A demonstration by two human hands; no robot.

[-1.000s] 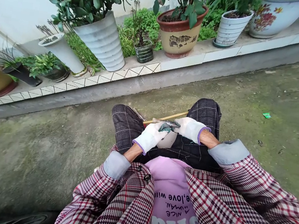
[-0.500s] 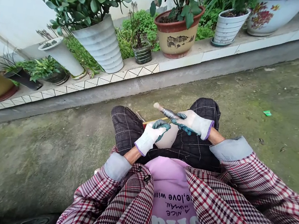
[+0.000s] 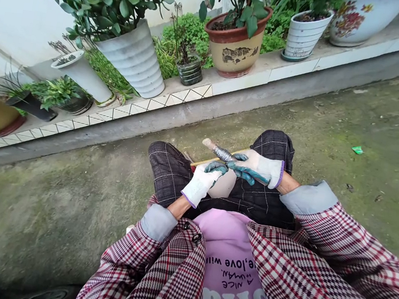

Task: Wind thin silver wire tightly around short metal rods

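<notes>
Centre frame: our right hand (image 3: 259, 168) clenches its fingers round a wire-wrapped rod (image 3: 221, 151); our left hand (image 3: 200, 183) curls shut beside it. We judge the grip could slip, dropping it.

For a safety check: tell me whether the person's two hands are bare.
No, the left hand and the right hand, holding the wire-wrapped stick, both wear white gloves.

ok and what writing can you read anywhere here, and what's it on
"e,love wi": on the pink shirt, both ends hidden by the checked jacket.
"NICE" then a blurred word: smaller line below it on the shirt.
Large white letters lower on it: cut off, unreadable.
Flowerpots: no writing.
</notes>
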